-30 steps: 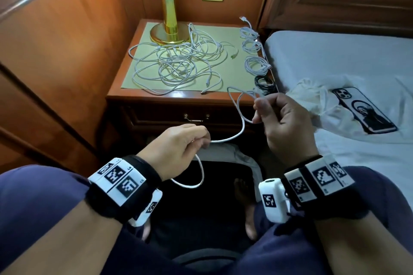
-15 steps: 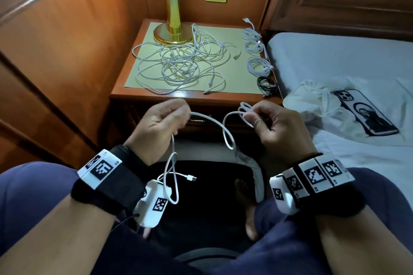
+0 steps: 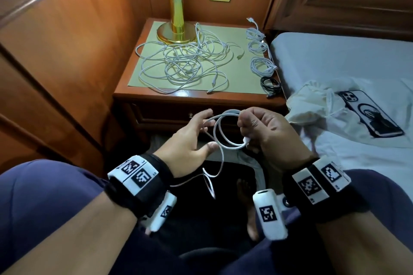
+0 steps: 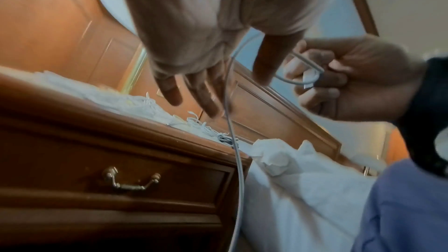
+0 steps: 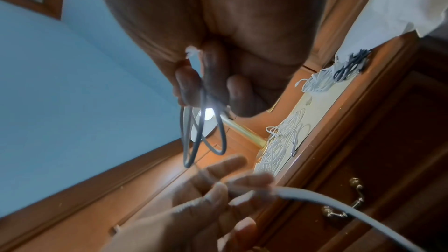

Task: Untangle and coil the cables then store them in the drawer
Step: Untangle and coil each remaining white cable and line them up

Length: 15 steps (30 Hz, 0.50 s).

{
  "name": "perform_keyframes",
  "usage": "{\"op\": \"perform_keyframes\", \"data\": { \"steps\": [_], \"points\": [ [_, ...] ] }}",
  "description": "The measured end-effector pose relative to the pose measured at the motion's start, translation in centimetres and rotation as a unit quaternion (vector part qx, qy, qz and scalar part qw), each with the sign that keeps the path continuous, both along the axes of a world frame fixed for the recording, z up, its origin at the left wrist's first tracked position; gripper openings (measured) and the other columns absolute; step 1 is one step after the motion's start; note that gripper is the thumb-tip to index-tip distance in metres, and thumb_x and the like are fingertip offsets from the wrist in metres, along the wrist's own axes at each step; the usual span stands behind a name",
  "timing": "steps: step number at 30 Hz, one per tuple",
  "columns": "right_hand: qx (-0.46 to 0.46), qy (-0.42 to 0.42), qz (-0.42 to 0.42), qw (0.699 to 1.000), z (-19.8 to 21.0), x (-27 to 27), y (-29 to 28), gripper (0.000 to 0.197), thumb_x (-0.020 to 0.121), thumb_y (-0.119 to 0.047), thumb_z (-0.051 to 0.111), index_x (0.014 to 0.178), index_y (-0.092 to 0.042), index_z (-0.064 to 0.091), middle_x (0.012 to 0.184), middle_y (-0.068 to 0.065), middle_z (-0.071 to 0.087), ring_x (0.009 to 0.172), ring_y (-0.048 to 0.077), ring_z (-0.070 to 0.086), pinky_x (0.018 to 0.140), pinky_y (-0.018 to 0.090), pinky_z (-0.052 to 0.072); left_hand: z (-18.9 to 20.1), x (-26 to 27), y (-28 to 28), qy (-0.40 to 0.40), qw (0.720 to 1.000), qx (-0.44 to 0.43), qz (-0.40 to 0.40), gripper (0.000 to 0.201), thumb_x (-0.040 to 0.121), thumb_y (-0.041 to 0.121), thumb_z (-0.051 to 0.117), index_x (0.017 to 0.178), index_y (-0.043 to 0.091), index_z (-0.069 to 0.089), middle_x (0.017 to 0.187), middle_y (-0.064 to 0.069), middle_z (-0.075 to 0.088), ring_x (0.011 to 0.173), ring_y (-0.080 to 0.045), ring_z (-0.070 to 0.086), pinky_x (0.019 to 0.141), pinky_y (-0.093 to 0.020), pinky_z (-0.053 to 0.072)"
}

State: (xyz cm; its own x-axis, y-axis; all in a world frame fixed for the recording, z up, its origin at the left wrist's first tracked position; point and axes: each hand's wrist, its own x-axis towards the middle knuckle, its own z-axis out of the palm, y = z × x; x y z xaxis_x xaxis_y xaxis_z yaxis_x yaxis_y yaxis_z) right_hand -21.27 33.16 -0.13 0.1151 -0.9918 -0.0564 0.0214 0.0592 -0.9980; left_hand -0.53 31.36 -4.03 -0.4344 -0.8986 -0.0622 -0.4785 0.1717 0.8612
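A white cable point(image 3: 224, 143) is gathered in loops in front of the nightstand. My right hand point(image 3: 244, 127) pinches those loops at their top and holds its white plug against the palm. My left hand point(image 3: 201, 134) is beside the loops with fingers spread straight; the cable slides across them without being gripped. The cable's loose tail point(image 3: 210, 182) hangs down between my knees. In the right wrist view the loops point(image 5: 194, 141) dangle from the right fingers point(image 5: 186, 83). The drawer point(image 4: 72, 170) under the tabletop is closed. A tangle of white cables point(image 3: 183, 62) lies on the nightstand.
Two coiled white cables point(image 3: 262, 67) and a black coil point(image 3: 270, 83) sit along the nightstand's right edge. A brass lamp base point(image 3: 176, 31) stands at its back. On the bed to the right lie a white cloth bag point(image 3: 312, 105) and a phone point(image 3: 371, 116).
My left hand has let go of its pinch on the cable and spread its fingers close to the right hand. The right hand now holds a fuller loop.
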Motion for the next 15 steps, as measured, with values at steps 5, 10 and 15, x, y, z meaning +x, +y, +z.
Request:
{"op": "perform_keyframes", "data": {
  "steps": [5,10,15],
  "points": [
    [0.017,-0.024,-0.116,0.993,0.6,-1.6,-0.5,0.029,0.099,-0.034,0.053,0.077,-0.015,0.056,0.055,-0.006,0.04,0.049,0.013,0.026,0.049,0.034,0.013,0.7,-0.3,-0.3,0.124,0.99,0.039,0.056,0.005,0.099,0.016,0.059,0.096,0.012,0.059,0.067,0.003,0.062,0.062,-0.022,0.06,0.077,-0.05,0.055],
    [0.022,-0.036,-0.277,0.96,0.9,-4.1,-1.1,0.03,0.101,-0.032,0.055,0.077,-0.016,0.057,0.051,-0.009,0.042,0.044,0.006,0.033,0.044,0.023,0.025,1.9,1.9,-1.9,0.133,0.975,-0.018,0.18,0.007,0.095,0.016,0.067,0.099,0.015,0.061,0.064,0.001,0.056,0.046,-0.004,0.045,0.049,-0.021,0.042],
    [-0.059,-0.001,-0.293,0.954,0.6,-3.1,-0.8,0.028,0.102,-0.031,0.055,0.079,-0.015,0.059,0.057,-0.005,0.052,0.046,0.007,0.039,0.045,0.025,0.031,0.5,1.9,-1.5,-0.001,0.974,-0.165,0.157,0.016,0.086,0.008,0.073,0.083,0.023,0.075,0.077,0.008,0.063,0.067,-0.003,0.057,0.07,-0.02,0.049]
  ]
}}
